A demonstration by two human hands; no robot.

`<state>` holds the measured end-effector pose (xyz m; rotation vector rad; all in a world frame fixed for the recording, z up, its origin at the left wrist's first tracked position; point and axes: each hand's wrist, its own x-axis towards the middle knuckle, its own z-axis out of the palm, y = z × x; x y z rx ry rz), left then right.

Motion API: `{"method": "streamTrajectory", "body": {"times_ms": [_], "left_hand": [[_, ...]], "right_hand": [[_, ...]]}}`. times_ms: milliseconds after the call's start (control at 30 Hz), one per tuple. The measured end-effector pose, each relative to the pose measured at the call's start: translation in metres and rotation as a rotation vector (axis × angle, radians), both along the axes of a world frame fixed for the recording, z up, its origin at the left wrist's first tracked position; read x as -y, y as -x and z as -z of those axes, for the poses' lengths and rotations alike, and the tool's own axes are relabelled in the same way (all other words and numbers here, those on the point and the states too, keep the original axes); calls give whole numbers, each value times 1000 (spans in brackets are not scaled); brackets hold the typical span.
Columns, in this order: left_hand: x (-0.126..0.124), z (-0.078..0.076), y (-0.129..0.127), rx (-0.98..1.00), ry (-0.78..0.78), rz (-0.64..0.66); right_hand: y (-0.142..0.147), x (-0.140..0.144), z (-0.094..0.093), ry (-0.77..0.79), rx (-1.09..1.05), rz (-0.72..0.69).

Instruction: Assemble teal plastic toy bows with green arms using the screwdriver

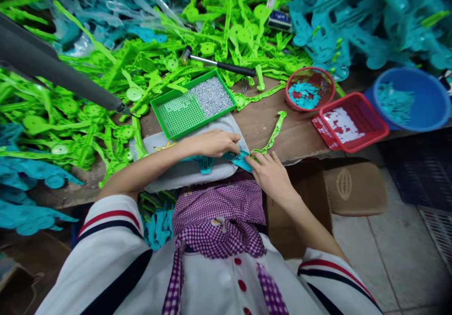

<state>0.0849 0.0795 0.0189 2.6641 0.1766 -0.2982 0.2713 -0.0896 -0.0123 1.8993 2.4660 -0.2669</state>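
A translucent blue plastic part (205, 165) lies across the grey cloth pad (169, 181) at the table's front edge. My left hand (216, 143) is closed over it from above, with thumb and forefinger pinching near a small dark spot. At the part's right end, my right hand (267, 173) grips it with bent fingers; the thumb is mostly hidden. A bright green plastic arm (275, 133) runs from under the right fingertips up onto the bare wood. Whether the green arm is joined to the blue part, I cannot tell.
Behind my hands a green tray (160, 119) holds small metal pins. A hammer (219, 64) rests on piled green parts (141, 60). Rightward stand a red round basket (287, 96), a red rectangular basket (377, 136) and a blue basin (432, 98). A grey tool arm (70, 77) reaches in from the left.
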Motion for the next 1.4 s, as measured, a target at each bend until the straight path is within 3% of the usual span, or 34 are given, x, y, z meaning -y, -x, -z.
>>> {"method": "streamTrajectory", "body": {"times_ms": [100, 300, 400, 867, 1233, 1400], "left_hand": [[-11, 8, 0, 61, 138, 36], [-9, 25, 1, 156, 365, -202], [-4, 25, 1, 132, 409, -205], [-13, 5, -23, -48, 151, 96], [-12, 20, -13, 6, -46, 70], [0, 15, -7, 47, -147, 40]], "right_hand": [[0, 0, 0, -13, -8, -5], [1, -1, -1, -25, -11, -8], [1, -1, -2, -16, -6, -3], [1, -1, -1, -16, 7, -4], [2, -1, -1, -10, 0, -1], [-6, -1, 1, -5, -132, -26]]}}
